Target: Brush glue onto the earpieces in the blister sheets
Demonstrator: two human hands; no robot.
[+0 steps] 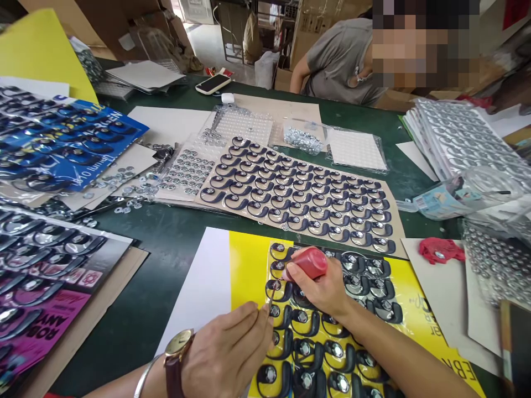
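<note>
My right hand point(332, 290) is closed round a small red squeeze bottle point(312, 262), its tip pointing down to the left. My left hand point(228, 351), with a watch on its wrist, pinches a thin pointed tool point(271, 299); whether it is tweezers or a pick I cannot tell. The tool's tip meets a black hook-shaped piece point(286, 291) with a shiny round centre. Rows of such pieces lie on a yellow printed sheet point(249, 260) beneath both hands. Part of the rows is hidden by my right hand and forearm.
Beyond the sheet lies a brown card point(396, 221) with rows of hook pieces. Loose metal discs point(124, 179) are scattered at left, near stacked sheets. A bag of small parts point(305, 137), a red cloth point(442, 250) and a phone point(213, 83) lie around. Another person point(340, 61) sits opposite.
</note>
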